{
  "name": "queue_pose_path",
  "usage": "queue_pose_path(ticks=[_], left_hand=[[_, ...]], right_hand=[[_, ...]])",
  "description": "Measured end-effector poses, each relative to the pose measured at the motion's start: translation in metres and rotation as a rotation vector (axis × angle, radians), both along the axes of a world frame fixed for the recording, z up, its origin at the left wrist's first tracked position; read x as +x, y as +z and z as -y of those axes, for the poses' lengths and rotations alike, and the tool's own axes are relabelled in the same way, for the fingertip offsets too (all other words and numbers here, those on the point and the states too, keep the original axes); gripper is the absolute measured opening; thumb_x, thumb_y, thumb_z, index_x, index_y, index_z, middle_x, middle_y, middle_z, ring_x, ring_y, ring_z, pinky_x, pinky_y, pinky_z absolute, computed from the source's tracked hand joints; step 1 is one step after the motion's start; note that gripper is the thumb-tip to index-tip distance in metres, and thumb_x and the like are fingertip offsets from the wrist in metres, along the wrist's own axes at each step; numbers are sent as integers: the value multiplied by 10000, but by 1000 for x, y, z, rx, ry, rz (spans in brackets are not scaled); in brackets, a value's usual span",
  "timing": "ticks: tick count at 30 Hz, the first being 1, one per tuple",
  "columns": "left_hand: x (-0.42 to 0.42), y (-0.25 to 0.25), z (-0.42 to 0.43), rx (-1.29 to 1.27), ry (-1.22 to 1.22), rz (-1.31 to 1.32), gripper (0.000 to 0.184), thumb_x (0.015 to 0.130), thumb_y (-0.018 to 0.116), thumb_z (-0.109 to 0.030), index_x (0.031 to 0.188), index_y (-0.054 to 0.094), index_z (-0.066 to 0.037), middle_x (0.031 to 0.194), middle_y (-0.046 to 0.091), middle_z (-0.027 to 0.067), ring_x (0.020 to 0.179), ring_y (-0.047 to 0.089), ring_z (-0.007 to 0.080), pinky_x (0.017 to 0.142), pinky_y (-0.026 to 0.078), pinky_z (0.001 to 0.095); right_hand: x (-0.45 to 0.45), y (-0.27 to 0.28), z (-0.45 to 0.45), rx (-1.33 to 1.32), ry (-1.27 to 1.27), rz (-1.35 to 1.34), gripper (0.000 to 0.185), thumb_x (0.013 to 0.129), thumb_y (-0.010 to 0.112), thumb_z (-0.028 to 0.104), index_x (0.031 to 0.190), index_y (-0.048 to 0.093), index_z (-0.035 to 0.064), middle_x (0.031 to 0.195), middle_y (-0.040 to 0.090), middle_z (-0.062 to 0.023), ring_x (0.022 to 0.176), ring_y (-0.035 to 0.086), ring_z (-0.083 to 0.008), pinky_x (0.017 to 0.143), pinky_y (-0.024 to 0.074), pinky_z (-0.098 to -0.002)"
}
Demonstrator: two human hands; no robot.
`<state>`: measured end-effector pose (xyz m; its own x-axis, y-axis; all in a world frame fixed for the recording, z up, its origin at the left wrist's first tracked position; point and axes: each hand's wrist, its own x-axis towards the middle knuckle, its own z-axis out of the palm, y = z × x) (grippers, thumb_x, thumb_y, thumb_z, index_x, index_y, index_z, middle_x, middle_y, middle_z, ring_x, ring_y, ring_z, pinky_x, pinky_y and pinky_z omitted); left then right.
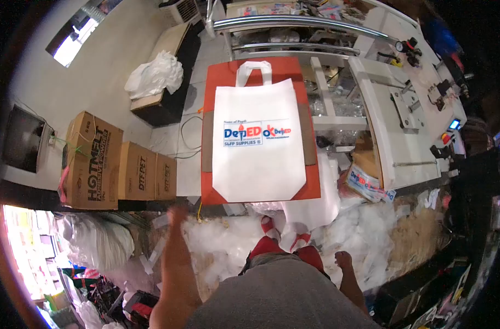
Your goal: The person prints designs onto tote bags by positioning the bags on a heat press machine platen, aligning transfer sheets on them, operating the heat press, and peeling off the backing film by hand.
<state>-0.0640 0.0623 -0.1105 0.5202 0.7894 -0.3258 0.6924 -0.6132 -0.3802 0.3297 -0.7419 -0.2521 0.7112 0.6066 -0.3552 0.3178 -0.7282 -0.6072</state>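
Stretching away lengthwise, white bag [259, 164], handle [254, 64] farthest

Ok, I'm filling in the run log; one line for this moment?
white fabric bag: flat on red rectangular board, print up, handles away | left hand: blurred, off bag | right hand: off bag

Left arm [176, 274] outstretched, left hand [177, 215] blurred; right arm [351, 288] lower, right hand [343, 260] loosely curled.

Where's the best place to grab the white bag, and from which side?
The handle of the white bag looks best: pinch its strap from above, at the bag's far end. The bag lies flat, print up, on the red board, and the handle stands out past its top edge as a narrow loop.
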Motion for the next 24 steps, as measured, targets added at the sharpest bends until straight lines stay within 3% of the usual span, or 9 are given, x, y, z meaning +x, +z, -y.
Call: queue_pose_path(ticks=[5, 7, 8, 9, 11, 14, 16, 20, 24], left_hand=[[-23, -31, 227, -732, -68, 151, 331, 858, 669, -380, 839, 701, -51, 827, 704, 124, 755, 682, 294, 707, 536, 441], [0, -12, 269, -961, -27, 192, 352, 863, 673, -399, 813, 697, -51, 810, 701, 140, 765, 685, 311, 731, 543, 438], [19, 7, 275, -1020, 11, 242, 364, 866, 675, -408, 800, 695, -50, 802, 700, 148, 769, 687, 319, 743, 546, 436], [39, 28, 269, -975, 72, 331, 376, 868, 677, -417, 787, 693, -50, 793, 698, 156, 774, 689, 328, 755, 550, 435], [85, 89, 246, -848, 177, 504, 423, 899, 647, -433, 808, 702, -23, 839, 699, 208, 832, 688, 386, 774, 546, 457], [147, 184, 179, -614, 216, 1006, 311, 892, 682, -216, 722, 584, 26, 643, 584, 219, 620, 626, 369, 598, 478, 454], [176, 210, 134, -377, 180, 1185, 238, 895, 668, -213, 847, 602, 10, 733, 620, 214, 661, 638, 310, 624, 494, 437], [221, 217, 92, -393, 294, 1284, 348, 873, 695, -268, 1033, 600, 26, 881, 686, 198, 803, 681, 311, 734, 534, 411], [239, 200, 89, -461, 351, 1268, 506, 840, 710, -346, 1122, 597, 58, 964, 696, 215, 914, 683, 348, 833, 529, 414]], right_hand=[[30, 100, -105, 8, -456, -414, 188, 940, 549, 158, 979, 622, -11, 764, 653, -89, 596, 638, -192, 534, 541, -320], [53, 93, -114, 422, -541, -639, 173, 946, 526, 131, 980, 614, -13, 777, 652, -93, 606, 633, -188, 550, 547, -322], [66, 90, -119, 849, -616, -855, 162, 951, 502, 103, 982, 607, -16, 790, 650, -96, 615, 629, -183, 566, 554, -324], [70, 138, -158, 295, -488, -284, 137, 957, 492, 75, 947, 601, -8, 817, 642, -88, 662, 627, -174, 598, 554, -332], [103, 144, -185, 286, -153, 258, 131, 977, 561, 151, 948, 610, 33, 864, 647, -75, 753, 628, -170, 683, 532, -334], [106, 283, -304, 330, -284, 304, 213, 964, 570, 155, 1101, 607, -5, 1001, 649, -165, 911, 653, -318, 833, 531, -398], [105, 339, -365, 449, -273, 173, 238, 953, 576, 145, 1134, 612, -5, 1056, 648, -170, 942, 653, -275, 855, 523, -367], [84, 382, -452, 392, -203, 83, 424, 904, 675, 291, 1165, 612, -38, 994, 700, -172, 868, 692, -257, 791, 545, -355], [90, 354, -483, 274, -204, 11, 527, 856, 687, 348, 1169, 600, -68, 1113, 673, -245, 1034, 650, -373, 928, 502, -433]])
